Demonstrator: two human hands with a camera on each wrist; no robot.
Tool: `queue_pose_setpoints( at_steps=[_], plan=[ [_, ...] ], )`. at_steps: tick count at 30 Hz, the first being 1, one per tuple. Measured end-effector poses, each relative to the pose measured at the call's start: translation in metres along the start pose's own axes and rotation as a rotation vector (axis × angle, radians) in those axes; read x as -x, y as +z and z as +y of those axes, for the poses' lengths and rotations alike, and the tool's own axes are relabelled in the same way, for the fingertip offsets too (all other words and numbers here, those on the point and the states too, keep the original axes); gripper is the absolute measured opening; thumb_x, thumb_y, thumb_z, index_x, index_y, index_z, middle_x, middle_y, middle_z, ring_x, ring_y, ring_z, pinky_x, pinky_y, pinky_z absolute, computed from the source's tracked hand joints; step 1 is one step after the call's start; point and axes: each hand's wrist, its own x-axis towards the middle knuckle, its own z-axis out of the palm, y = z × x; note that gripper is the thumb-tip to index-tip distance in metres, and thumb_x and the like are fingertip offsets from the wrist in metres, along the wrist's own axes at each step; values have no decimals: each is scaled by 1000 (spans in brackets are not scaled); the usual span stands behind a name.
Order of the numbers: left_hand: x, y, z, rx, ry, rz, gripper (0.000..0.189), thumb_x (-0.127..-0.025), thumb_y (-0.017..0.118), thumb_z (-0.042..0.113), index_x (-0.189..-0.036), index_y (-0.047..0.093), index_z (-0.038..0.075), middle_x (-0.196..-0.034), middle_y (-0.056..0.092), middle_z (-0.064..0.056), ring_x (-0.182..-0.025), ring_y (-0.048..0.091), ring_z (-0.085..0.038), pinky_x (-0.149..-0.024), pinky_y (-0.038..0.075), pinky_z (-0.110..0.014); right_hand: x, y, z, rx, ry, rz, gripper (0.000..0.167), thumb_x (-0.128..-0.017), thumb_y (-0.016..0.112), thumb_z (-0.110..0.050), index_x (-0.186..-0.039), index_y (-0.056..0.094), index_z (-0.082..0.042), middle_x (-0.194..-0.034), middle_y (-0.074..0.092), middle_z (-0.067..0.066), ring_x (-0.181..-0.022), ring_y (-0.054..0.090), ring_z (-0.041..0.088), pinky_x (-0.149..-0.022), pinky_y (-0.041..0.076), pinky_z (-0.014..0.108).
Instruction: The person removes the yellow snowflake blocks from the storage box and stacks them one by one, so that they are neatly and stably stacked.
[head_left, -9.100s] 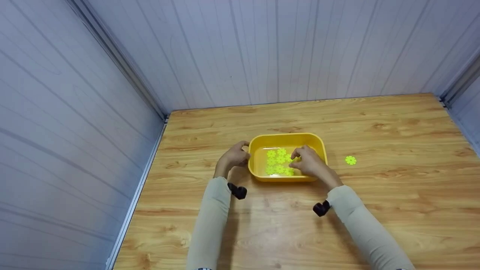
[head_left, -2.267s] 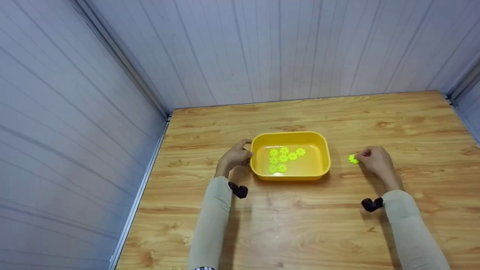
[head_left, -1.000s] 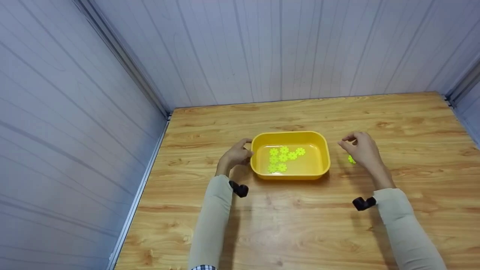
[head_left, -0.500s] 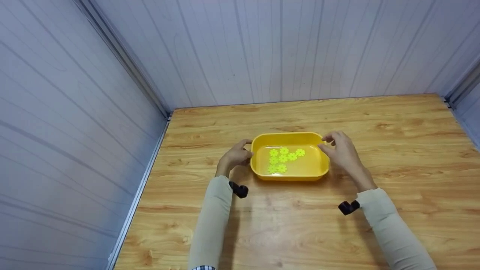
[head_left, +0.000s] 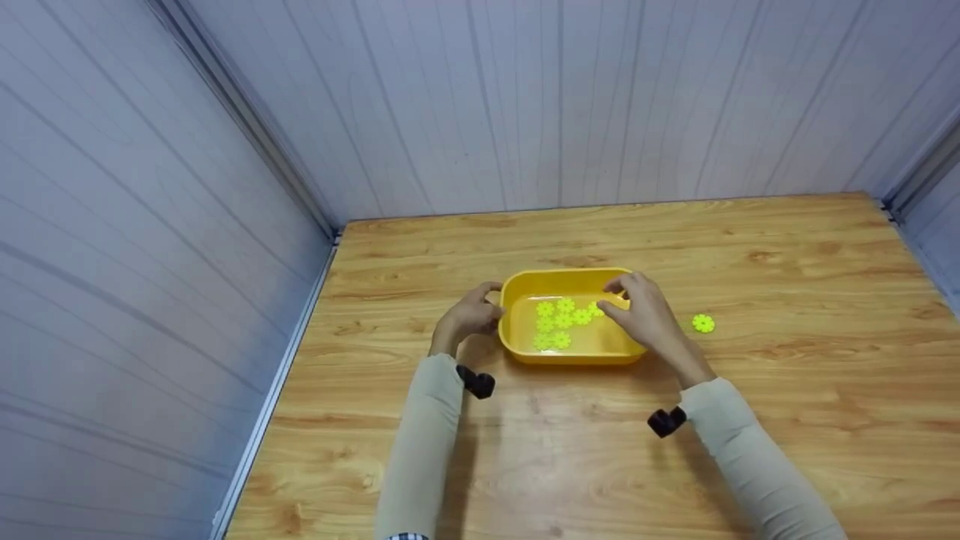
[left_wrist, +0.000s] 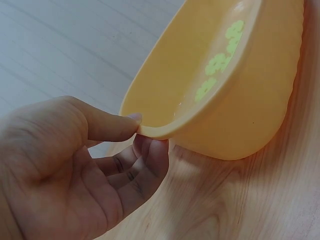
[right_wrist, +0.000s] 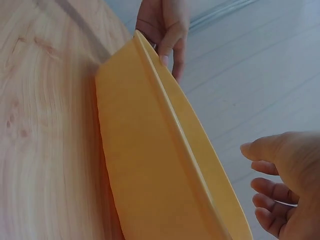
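The left hand (head_left: 471, 313) pinches the yellow tub (head_left: 574, 359) at its left rim, likely steadying it; the right hand (head_left: 646, 313) hangs above, grip wide.

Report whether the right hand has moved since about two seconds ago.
Yes: against the table, the right hand has moved left, from the lone flower to over the yellow tray.

On my remote feed, I see pale blue-grey, streaked walls (head_left: 525, 105) around a honey-brown wood-grain surface (head_left: 810, 360) with soft reflected light (head_left: 525, 450).
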Motion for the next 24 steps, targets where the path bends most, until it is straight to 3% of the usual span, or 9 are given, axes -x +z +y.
queue_pose_setpoints(
  at_steps=[7,16,24],
  plan=[
    [-1,0,0,-8,-17,7,51,-94,53,8,-142,39,16,-89,52,-6,-72,52,-17,-75,49,-35,-4,13,-4,-1,-33,-46,27,-92,65,-23,-110,61,-3,-113,56,19,-103,52,34,-89,45,45],
    [0,0,1,3,-22,3,51,-94,52,8,-142,39,18,-90,52,-7,-74,51,-18,-77,49,-36,-9,28,-6,-12,-2,-108,32,-91,66,-23,-113,61,0,-112,54,17,-101,50,32,-87,44,45],
    [1,0,0,22,-1,-16,50,-96,51,9,-143,37,17,-83,51,-7,-69,49,-18,-76,46,-38,-14,38,-2,13,15,-223,31,-89,68,-21,-114,62,-4,-114,54,18,-106,50,33,-88,43,45]
  ],
)
